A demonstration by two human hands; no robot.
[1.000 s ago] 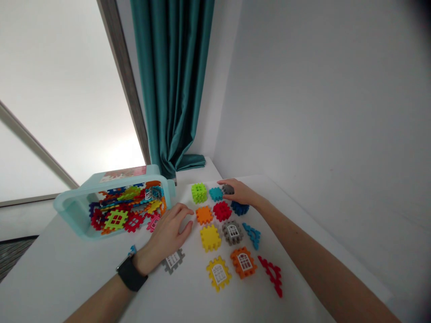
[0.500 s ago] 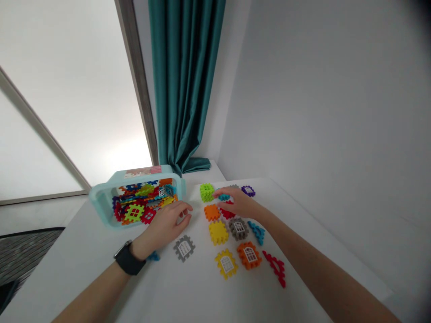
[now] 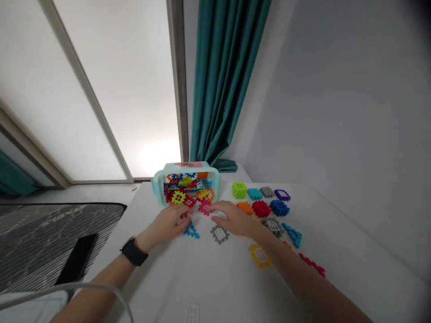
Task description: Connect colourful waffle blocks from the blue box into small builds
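Just in front of the pale teal bin (image 3: 156, 190), my left hand (image 3: 170, 222) is held with fingers curled and apart, above a blue triangular piece (image 3: 191, 230). My right hand (image 3: 232, 217) pinches a pink-red square piece (image 3: 204, 207) at the bin's front right corner. The bin lies on its side, filled with colourful notched pieces, a lime window piece (image 3: 178, 197) at its front. Below my right hand a grey window piece (image 3: 220, 234) lies flat on the white table (image 3: 168, 278).
Right of the bin are a lime stack (image 3: 239, 190), a teal stack (image 3: 254, 194), a red stack (image 3: 261, 209), a blue stack (image 3: 279, 207) and a purple piece (image 3: 282, 194). A yellow window piece (image 3: 259, 255) lies nearer. A white cable (image 3: 101, 285) crosses the lower left.
The view has turned left. My right hand has moved left from the stacks to the bin's front and now holds the pink-red piece. The blue triangular piece shows more fully beside my left hand.
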